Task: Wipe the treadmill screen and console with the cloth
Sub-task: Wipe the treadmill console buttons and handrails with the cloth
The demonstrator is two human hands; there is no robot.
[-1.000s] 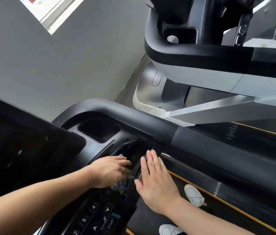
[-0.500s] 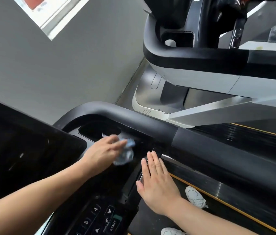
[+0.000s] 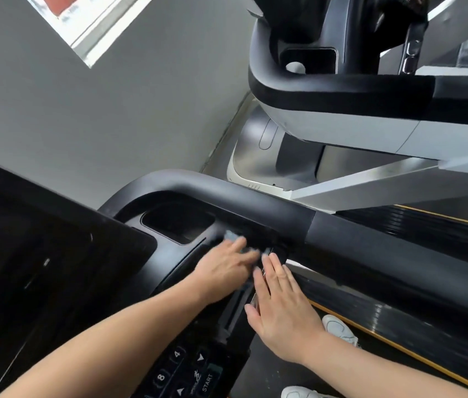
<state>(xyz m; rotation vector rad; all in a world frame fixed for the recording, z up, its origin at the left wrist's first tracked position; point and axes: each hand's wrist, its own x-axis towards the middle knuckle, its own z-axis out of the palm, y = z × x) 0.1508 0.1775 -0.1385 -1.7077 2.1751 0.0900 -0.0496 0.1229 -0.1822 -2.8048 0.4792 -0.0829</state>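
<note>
1. Cloth point(image 3: 231, 235), pale blue-grey and blurred, lies on the black console point(image 3: 169, 262) near its right end, just past the recessed tray point(image 3: 178, 222) and below the curved handrail point(image 3: 227, 196); most of it is hidden under a hand, with bits showing at the fingertips.
2. The left hand point(image 3: 224, 265) lies palm-down on the cloth, its fingers point(image 3: 238, 245) stretched almost straight and pressing the cloth flat against the console rather than curling round it.
3. The right hand point(image 3: 281, 305) rests flat on the console's right edge, just beside the left hand, fingers straight and close together, holding nothing; its fingertips reach the spot where the cloth's edge shows.
4. The dark screen point(image 3: 40, 268) fills the lower left, tilted, its corner near the tray and well apart from both hands.
5. A keypad point(image 3: 187, 372) sits at the console's near edge between the two forearms, with the numbers 4 and 8, arrow keys and a START button readable.
6. White shoes point(image 3: 339, 328) stand on the black belt point(image 3: 399, 334), which has a yellow line along its side.
7. A second treadmill point(image 3: 342, 90) stands beyond the handrail, beside a grey wall point(image 3: 112, 124).
</note>
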